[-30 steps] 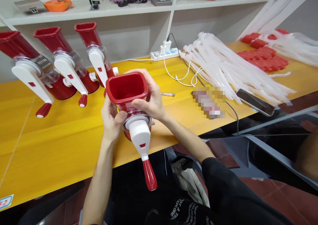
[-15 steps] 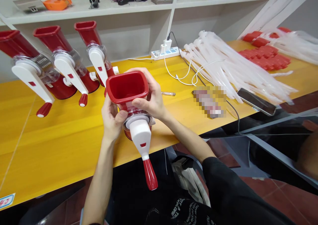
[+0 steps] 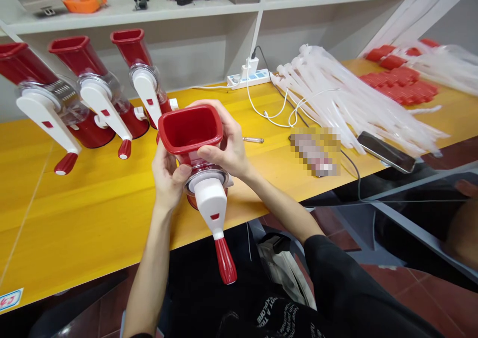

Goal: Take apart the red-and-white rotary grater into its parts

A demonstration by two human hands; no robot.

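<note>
Between my two hands is a red and white rotary grater (image 3: 212, 198) with its red hopper facing up. Its white crank points toward me, and the red crank handle (image 3: 225, 261) hangs past the table's front edge. My left hand (image 3: 168, 176) is closed round the left side below the hopper, thumb on the front. On the opposite side my right hand (image 3: 227, 146) grips the hopper, its thumb across the front and its fingers behind. The grater's base is mostly hidden beneath the drum. Three similar graters (image 3: 99, 96) stand in a row at the back left.
A power strip (image 3: 248, 80) with white cables lies at the back of the yellow table (image 3: 93, 213). To the right are translucent plastic strips (image 3: 328, 94), red plastic parts (image 3: 403, 84), a dark phone (image 3: 386, 151) and a blurred-out object (image 3: 313, 154). Part of another person (image 3: 465, 223) shows at the right edge.
Almost nothing differs. The whole view has shifted very slightly, and both hands keep the same hold on the grater.
</note>
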